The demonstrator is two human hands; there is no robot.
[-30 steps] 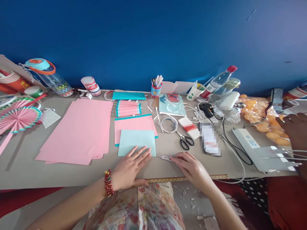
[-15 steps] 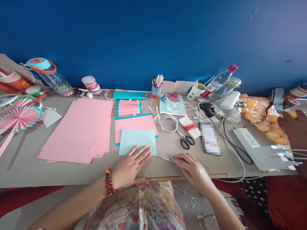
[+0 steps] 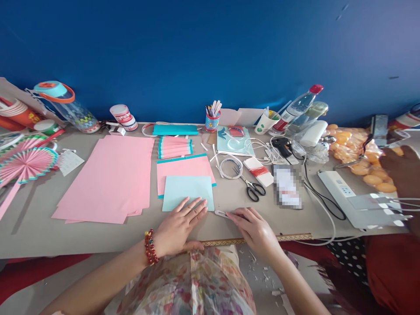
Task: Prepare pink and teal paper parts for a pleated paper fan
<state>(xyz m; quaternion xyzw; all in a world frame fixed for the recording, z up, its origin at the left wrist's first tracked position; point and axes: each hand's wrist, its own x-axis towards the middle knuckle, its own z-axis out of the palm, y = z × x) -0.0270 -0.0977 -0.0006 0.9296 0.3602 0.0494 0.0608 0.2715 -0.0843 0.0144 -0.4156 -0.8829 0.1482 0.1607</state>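
My left hand (image 3: pixel 183 223) lies flat with fingers spread, its fingertips on the lower right part of a light blue paper sheet (image 3: pixel 185 188). Under that sheet is a pink sheet with teal edges (image 3: pixel 197 167). In my right hand (image 3: pixel 254 225), fingers closed, is a slim white utility knife (image 3: pixel 221 213), its tip just right of the blue sheet's lower corner. No long blade shows on it. Black-handled scissors (image 3: pixel 255 191) lie beyond my right hand, near a white ring of cord (image 3: pixel 231 168) and a white card wound with red thread (image 3: pixel 259 171).
Large pink sheets (image 3: pixel 108 179) spread over the left side. Behind are a folded pink-teal strip (image 3: pixel 175 147), a pen cup (image 3: pixel 212 121) and a leaning bottle (image 3: pixel 300 107). A power strip (image 3: pixel 337 186) with cables lies right, by another person's hand (image 3: pixel 402 168).
The utility knife and my right hand have shifted slightly left, closer to the blue sheet. The thin blade seen at the knife's tip earlier no longer shows. My left hand stays in place.
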